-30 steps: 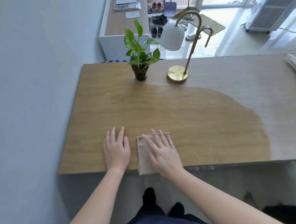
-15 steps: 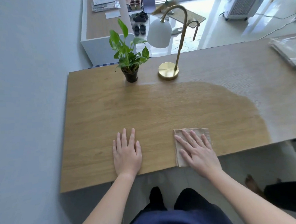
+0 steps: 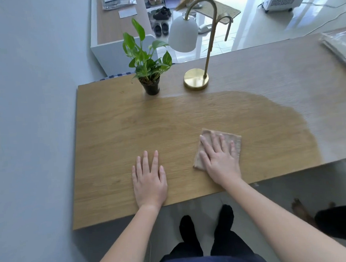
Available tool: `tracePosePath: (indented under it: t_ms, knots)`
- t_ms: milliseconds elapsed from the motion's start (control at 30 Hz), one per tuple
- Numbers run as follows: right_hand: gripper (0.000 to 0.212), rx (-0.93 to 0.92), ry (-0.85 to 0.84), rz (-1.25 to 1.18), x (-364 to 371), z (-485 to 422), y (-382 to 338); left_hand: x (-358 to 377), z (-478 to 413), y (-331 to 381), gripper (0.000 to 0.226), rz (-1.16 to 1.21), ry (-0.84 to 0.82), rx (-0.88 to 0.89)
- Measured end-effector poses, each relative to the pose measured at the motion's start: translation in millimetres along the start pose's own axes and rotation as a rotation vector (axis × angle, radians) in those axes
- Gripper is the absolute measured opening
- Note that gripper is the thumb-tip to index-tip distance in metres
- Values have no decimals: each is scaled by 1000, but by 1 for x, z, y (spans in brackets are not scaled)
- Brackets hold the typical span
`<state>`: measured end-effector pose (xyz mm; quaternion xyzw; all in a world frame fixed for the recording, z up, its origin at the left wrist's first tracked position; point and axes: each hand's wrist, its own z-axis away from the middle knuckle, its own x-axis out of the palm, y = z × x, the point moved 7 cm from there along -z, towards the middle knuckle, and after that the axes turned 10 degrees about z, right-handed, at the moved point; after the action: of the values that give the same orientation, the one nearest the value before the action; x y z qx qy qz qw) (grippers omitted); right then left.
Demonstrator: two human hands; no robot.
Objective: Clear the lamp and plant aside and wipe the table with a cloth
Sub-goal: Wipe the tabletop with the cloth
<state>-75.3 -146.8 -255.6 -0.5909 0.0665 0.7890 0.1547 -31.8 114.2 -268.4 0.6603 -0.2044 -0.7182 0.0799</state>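
A folded beige cloth (image 3: 234,141) lies on the wooden table (image 3: 117,132) near its front edge. My right hand (image 3: 218,158) presses flat on the cloth with straight, spread fingers. My left hand (image 3: 149,178) rests flat on the bare wood to the left of it. At the back of the table stand a small green plant in a black pot (image 3: 151,86) and, to its right, a lamp with a round brass base (image 3: 196,82) and a white shade (image 3: 182,35).
A grey wall (image 3: 30,116) runs along the table's left edge. A clear plastic packet (image 3: 340,46) lies at the table's far right. A darker, damp-looking patch covers the left of the table. Behind the table are a white cabinet (image 3: 110,50) and shoes on the floor.
My right hand has slid the cloth to the right and a little away from the front edge. My left hand stays flat on the table. The view has shifted right.
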Motion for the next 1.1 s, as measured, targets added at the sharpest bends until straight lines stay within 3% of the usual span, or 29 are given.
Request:
tracePosePath:
  t_ms: [100,167,300,433,567,700,933,1100]
  knots:
    - [57,-154,-25,70,9,41,20,-1,0,0,59,15,-4,-2]
    - [57,-129,-23,97,5,49,61,0,0,-1,59,23,-8,-6]
    - [59,120,-11,34,-14,17,128,1,-3,3,59,41,-5,-26]
    - [64,345,-12,-60,-16,-28,105,4,-7,22,59,79,31,-83]
    - [63,173,15,-28,-13,-29,84,17,-23,78,59,93,29,13]
    - [60,19,13,37,-6,0,122,34,-50,140,59,129,5,96]
    - [60,92,11,68,-7,36,240,62,-105,214,59,149,-28,129]
    - [64,200,-9,45,-10,54,330,83,-129,228,60,107,-18,62]
